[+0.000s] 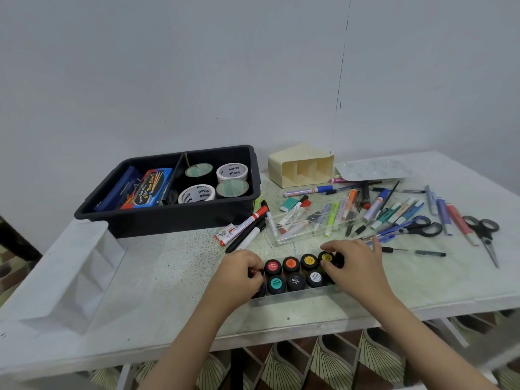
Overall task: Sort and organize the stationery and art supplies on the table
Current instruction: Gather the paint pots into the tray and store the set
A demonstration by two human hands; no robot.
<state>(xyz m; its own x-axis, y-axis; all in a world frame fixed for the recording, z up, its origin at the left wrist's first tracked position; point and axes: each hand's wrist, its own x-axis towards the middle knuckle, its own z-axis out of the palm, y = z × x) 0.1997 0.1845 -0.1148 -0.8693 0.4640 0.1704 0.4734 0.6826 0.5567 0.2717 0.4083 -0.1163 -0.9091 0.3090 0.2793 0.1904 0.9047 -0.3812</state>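
A clear tray [295, 299] near the table's front edge holds two rows of small black paint jars [292, 280] with coloured lids. My left hand [239, 274] curls over the jars at the tray's left end, fingers round one. My right hand [354, 266] curls over the jars at the right end, fingertips on a yellow-lidded jar [326, 258]. Markers [247, 226], pens and highlighters [374, 212] lie scattered behind the tray. A second clear tray [306, 226] holds a few markers.
A black bin [168, 218] at the back left holds tape rolls [232, 171] and a pencil box. A cream organizer [301, 167] and a clear palette [371, 168] stand behind. Two scissors [484, 229] lie right. A white holder [76, 271] sits left.
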